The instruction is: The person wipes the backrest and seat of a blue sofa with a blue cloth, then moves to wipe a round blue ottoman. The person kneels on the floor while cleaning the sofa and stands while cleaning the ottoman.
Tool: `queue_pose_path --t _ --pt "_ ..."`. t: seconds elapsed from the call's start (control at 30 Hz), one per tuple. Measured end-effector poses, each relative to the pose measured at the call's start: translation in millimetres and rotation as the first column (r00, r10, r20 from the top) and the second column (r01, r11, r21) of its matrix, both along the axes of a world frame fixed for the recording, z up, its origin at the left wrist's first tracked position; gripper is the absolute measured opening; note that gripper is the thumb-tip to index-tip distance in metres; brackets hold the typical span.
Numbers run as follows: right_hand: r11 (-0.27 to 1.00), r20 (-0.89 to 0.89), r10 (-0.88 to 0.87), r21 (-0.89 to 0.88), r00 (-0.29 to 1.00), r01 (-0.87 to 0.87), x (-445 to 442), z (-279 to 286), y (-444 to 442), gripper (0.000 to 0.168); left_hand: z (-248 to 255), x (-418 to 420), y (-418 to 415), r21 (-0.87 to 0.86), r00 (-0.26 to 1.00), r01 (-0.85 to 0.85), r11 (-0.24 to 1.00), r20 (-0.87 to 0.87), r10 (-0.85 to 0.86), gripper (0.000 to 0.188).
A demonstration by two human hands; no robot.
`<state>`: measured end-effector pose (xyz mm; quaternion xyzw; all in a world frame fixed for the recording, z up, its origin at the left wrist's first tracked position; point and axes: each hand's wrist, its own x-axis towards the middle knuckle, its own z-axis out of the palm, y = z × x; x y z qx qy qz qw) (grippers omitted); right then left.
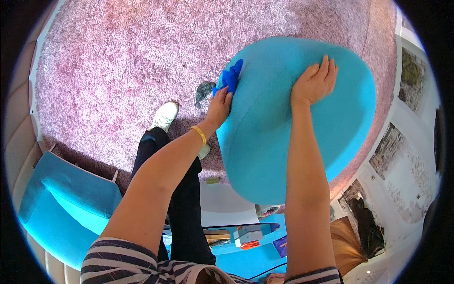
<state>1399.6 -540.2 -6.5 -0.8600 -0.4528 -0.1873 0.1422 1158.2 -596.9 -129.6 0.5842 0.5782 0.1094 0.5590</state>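
Note:
A large, rounded piece of turquoise upholstered furniture (262,142) stands before me on the carpet. My left hand (219,108) grips a bright blue cloth (231,76) against its left edge. On the fabric's upper right lies my right hand (315,81), palm side partly hidden, fingers loosely extended and no object visible in it. Just left of the blue cloth is a crumpled dark grey piece of thin material (204,93); whether it touches the cloth is hard to tell.
Pinkish-purple shaggy carpet (117,64) spreads ahead. A turquoise upholstered chair (71,202) stands at lower left by a padded beige wall (22,103). Behind me, a dark-edged glass-like surface (221,248) bears several small items. Wall with printed pictures (404,163) curves along the right.

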Motion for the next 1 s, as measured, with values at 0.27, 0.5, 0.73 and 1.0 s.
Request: queue_pose_path --t 0.27,0.5,0.73,1.0 --pt "0.997 0.044 -0.06 -0.048 0.997 0.062 -4.6 -1.8 -2.5 0.04 44.9 86.1 85.1 -0.042 0.963 -0.03 0.999 0.267 0.04 0.034" --pt "0.999 -0.002 -0.053 -0.012 0.999 0.053 -3.4 -5.9 -2.6 0.04 57.8 183.9 154.0 0.429 0.902 0.102 0.898 0.341 -0.265 0.031" --pt "0.998 0.012 -0.049 -0.025 0.999 0.049 -3.8 -7.6 -3.9 0.04 -43.2 153.2 154.4 0.084 0.933 0.361 0.929 -0.019 -0.36 0.042" --pt "1.0 0.023 0.005 -0.016 1.0 -0.005 -4.5 -6.2 -1.9 0.038 -115.8 19.9 57.5 -0.186 0.929 0.293 0.938 -0.176 -0.326 0.05"
